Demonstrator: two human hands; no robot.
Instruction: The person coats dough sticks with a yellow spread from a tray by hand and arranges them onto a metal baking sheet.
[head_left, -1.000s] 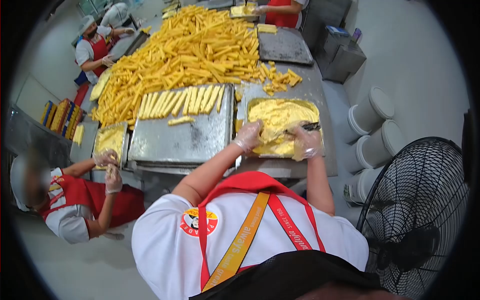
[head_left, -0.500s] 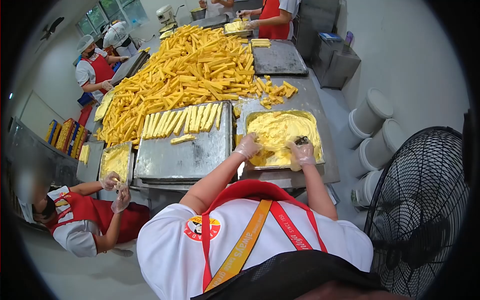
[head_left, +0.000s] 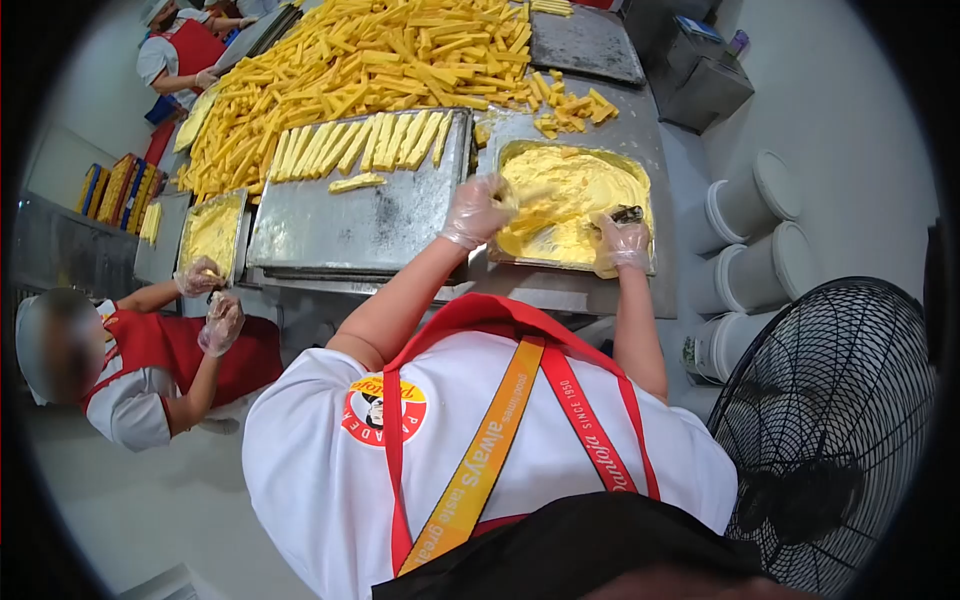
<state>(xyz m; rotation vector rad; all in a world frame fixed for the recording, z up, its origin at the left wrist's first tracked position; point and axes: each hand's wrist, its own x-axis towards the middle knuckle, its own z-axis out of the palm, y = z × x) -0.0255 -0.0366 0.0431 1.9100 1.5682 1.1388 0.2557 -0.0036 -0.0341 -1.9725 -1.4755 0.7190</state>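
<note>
My left hand [head_left: 478,212], in a clear plastic glove, is closed at the left rim of a metal tray [head_left: 572,265] of pale yellow cream [head_left: 590,185]. A blurred yellow stick seems pinched in its fingertips, reaching over the cream. Over the tray's right side, my gloved right hand [head_left: 622,243] is closed around a small dark spatula [head_left: 628,214], mostly covered by the fingers. Left of the tray lies a flat baking sheet [head_left: 350,235] with a row of cream-coated sticks [head_left: 365,143] along its far edge. One coated stick [head_left: 357,183] lies apart, below the row.
A large heap of yellow sticks [head_left: 380,60] covers the table beyond; a few loose sticks [head_left: 575,105] lie behind the tray. At left a co-worker [head_left: 175,350] works beside another cream tray [head_left: 240,240]. White buckets [head_left: 765,265] and a floor fan [head_left: 830,430] stand at right.
The view has tilted downward, shifting the scene up. My left hand has lifted slightly toward the tray's upper left corner. My right hand stays at the tray's right side, still around the spatula.
</note>
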